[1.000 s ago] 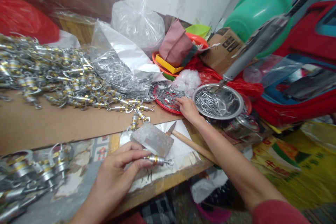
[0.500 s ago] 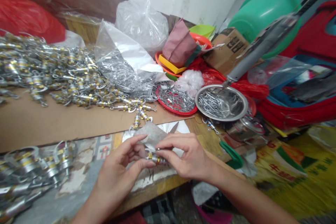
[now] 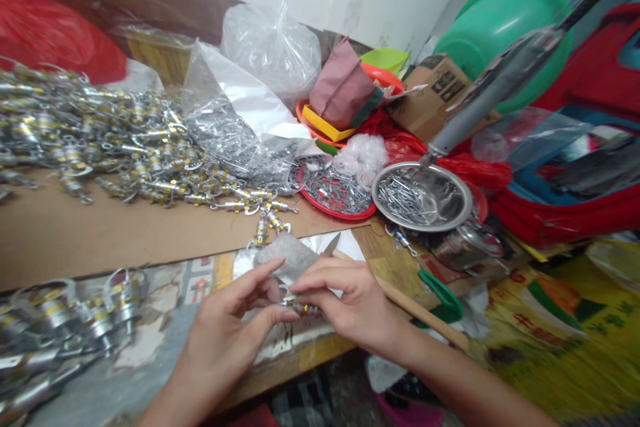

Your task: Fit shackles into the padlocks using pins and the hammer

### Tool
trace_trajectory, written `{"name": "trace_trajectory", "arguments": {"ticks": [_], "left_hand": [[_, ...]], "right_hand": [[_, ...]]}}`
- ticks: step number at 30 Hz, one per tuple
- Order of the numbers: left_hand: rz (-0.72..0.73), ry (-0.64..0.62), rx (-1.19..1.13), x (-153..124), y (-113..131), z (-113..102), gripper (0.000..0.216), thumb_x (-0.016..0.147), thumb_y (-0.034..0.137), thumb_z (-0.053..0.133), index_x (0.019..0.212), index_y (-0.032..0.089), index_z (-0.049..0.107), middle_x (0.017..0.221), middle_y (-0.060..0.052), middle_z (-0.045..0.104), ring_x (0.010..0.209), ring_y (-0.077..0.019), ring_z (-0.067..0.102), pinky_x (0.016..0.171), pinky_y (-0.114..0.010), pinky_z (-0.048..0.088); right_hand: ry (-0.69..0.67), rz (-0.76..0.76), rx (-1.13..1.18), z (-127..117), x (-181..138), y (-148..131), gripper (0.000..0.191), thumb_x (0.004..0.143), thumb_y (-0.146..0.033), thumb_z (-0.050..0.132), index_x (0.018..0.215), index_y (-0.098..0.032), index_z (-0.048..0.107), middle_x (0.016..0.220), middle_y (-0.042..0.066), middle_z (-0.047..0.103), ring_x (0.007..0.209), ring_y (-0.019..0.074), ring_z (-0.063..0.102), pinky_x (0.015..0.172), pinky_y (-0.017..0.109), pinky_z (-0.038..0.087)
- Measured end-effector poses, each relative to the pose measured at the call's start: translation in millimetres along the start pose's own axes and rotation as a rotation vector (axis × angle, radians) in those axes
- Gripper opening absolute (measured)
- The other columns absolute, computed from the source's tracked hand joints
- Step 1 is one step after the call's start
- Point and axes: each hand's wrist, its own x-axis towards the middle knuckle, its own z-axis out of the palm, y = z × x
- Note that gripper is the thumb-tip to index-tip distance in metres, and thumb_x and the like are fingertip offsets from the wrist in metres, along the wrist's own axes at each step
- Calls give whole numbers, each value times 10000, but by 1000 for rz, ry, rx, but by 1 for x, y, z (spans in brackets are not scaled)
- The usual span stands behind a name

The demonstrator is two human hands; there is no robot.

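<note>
Silver-and-gold cylindrical metal fitting [image 3: 306,309] is between both hands, over the near edge of the wooden table [image 3: 383,257], in front of one grey rectangular block [image 3: 290,255]. Left hand [image 3: 225,320]: grip half curled, thumb and fingers around fitting's left end. Right hand [image 3: 355,297]: grip closed over its right part, thumb and index nearly together; can't tell if a small part sits between.

Containers: one round red plastic dish [image 3: 345,215], small silver pieces inside; one round stainless steel bowl [image 3: 467,203], thin silver pins, mostly left side; one clear plastic bag [image 3: 225,137] of silver pieces.

Counts: one wooden handle [image 3: 420,312], one pointed blade [image 3: 331,244], two like fittings [image 3: 261,229] just behind the block. Big heap of fittings [image 3: 115,133] at left, too many to count.

Long axis runs left-right, dipping slightly right. Fingers hide both ends.
</note>
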Motion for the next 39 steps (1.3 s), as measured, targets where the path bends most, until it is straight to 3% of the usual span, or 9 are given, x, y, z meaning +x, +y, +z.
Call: {"name": "trace_trajectory", "arguments": {"ticks": [8,15,21,24,29,32,34,37,39], "left_hand": [[56,-94,149,0,9,-5,152,668,176,636,628,272,748,668,3,698,649,-146,637,596,-204,462],[-84,-68,51,2,16,-7,61,654,258,681,605,267,718,657,19,713,639,-158,632,611,-216,473],[48,-112,211,3,20,-7,90,688,281,655,617,262,706,689,7,677,676,-161,619,646,-229,453],[50,-101,200,3,22,-7,88,680,281,659,608,263,707,768,1,687,745,-171,625,690,-230,455],[-204,-77,-53,-4,18,-1,111,658,311,678,734,236,708,742,-3,728,713,-174,649,660,-231,503],[-325,-27,-237,-8,10,4,469,572,284,755,1019,236,623,936,-11,712,888,-194,638,743,-241,514],[-349,-36,-317,-9,7,7,622,580,267,756,1154,234,519,911,-11,698,900,-193,636,768,-255,513],[-370,-42,-369,-7,6,9,692,619,264,729,1234,242,413,811,2,684,838,-190,654,745,-266,515],[-389,-49,-369,-5,7,8,738,609,261,736,1253,253,375,801,0,680,821,-196,661,737,-275,512]], "right_hand": [[57,7,-11,1,-8,-6,206,742,-74,558,925,-166,582,741,8,637,662,105,608,617,196,506],[-41,-529,-432,-7,-25,7,187,813,-86,496,969,-120,593,925,118,648,853,167,610,714,259,509],[-42,-659,-525,-13,-23,11,186,832,-106,482,915,-76,646,920,143,675,907,198,617,737,278,521],[-5,-598,-482,-12,-22,10,216,830,-101,463,917,-101,660,921,133,681,869,173,633,709,252,530],[90,-351,-248,-2,-24,6,171,784,-115,553,877,-130,695,856,115,692,755,139,654,657,201,538],[105,-186,-123,-1,-20,4,121,752,-190,629,810,-132,717,758,94,696,663,137,650,595,205,531],[-44,-94,-83,-9,-9,6,123,744,-237,645,781,-150,723,716,62,696,638,127,644,579,202,518],[-159,79,-341,-33,23,25,163,798,-291,585,852,-200,710,793,19,705,717,115,648,657,202,510],[7,277,-804,-52,49,46,245,877,-259,461,1042,-240,640,991,19,677,903,120,622,790,219,477]]}}
